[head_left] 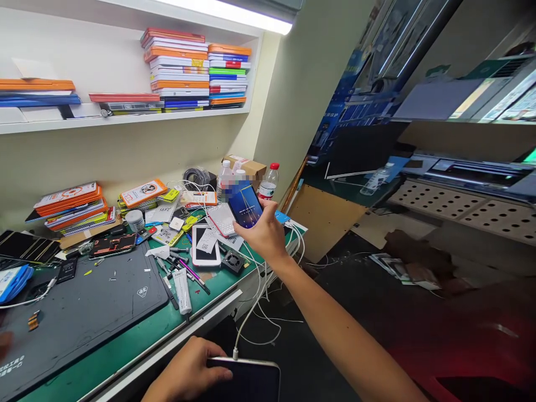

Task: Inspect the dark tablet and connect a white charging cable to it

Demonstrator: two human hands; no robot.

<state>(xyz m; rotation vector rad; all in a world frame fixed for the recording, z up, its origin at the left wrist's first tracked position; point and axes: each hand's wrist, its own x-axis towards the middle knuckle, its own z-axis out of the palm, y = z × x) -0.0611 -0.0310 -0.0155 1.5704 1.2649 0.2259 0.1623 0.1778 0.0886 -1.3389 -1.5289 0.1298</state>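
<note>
Nearest to me, at the bottom of the head view, my left hand [195, 368] grips a tablet [255, 385] near its upper left corner, thumb over the dark front. A white cable [235, 353] is plugged into its upper edge. The tablet runs out of view, so I can't tell its long axis.

Farther forward, my right hand [268, 234] has its fingers closed around the lower end of a phone [246, 207] with a lit blue screen. I read the phone as lying ahead of the tablet, well apart from it, its long axis slanting away to the upper left. The right hand is clearly the nearer one to it; the left is nearer to the cable's plug. Whether the phone touches anything beneath, I can't tell.

To my left, the green bench [134, 343] carries a dark mat [96, 301], a white tube [182, 290], a small fan [233, 261] and a white-framed device [201, 254]. Beyond the phone, I see a red-capped bottle [268, 181] beside a cardboard box [251, 167].

Above hangs a wall shelf [125, 120] with stacked boxes [180, 70], under a lit lamp [234, 14]. Off to my right, past the dark floor [335, 301], are perforated panels [435, 204].
</note>
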